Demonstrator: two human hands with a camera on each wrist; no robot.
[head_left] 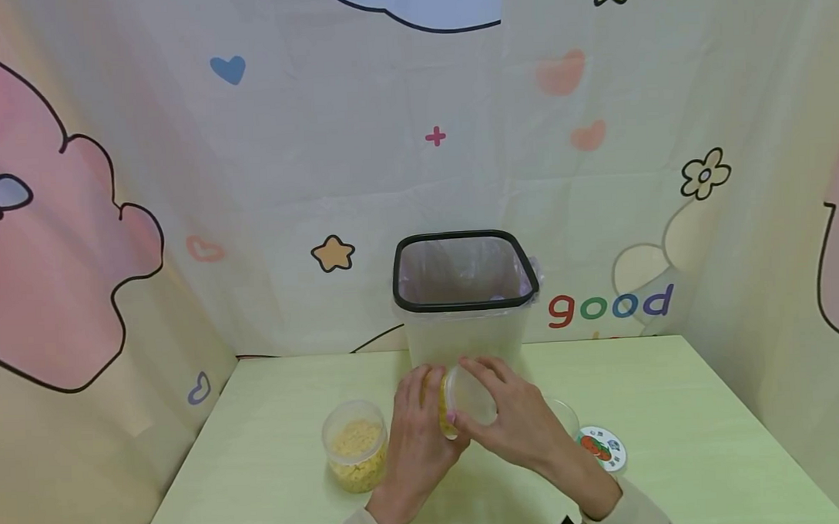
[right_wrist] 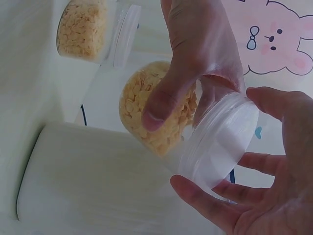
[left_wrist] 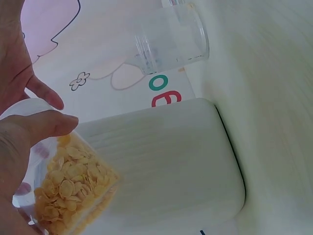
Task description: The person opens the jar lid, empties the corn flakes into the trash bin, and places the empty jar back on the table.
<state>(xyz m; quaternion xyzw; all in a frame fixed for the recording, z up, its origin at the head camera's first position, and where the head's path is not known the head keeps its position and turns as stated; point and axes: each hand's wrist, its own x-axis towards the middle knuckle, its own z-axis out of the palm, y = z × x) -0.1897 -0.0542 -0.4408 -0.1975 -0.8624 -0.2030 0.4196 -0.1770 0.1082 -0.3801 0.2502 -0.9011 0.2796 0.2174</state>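
Note:
My left hand (head_left: 420,428) holds a clear jar (right_wrist: 139,100) of thin yellow flakes around its side, the jar tilted over in the air. My right hand (head_left: 518,416) grips the rim of a translucent white lid (right_wrist: 224,139) at the jar's mouth, with its thumb and fingertips spread around the edge. In the left wrist view the flakes (left_wrist: 71,188) lie against the clear wall and base of the jar. To the left of my left hand stands a second jar (head_left: 357,453) of the same flakes, topped by a translucent lid (right_wrist: 127,36).
A white bin (head_left: 464,334) with a black rim and a plastic liner stands behind my hands at the table's back. A clear jar (left_wrist: 171,41) stands to the right, partly hidden by my right arm. Beside it lies a round printed disc (head_left: 602,448) on the pale table (head_left: 704,468).

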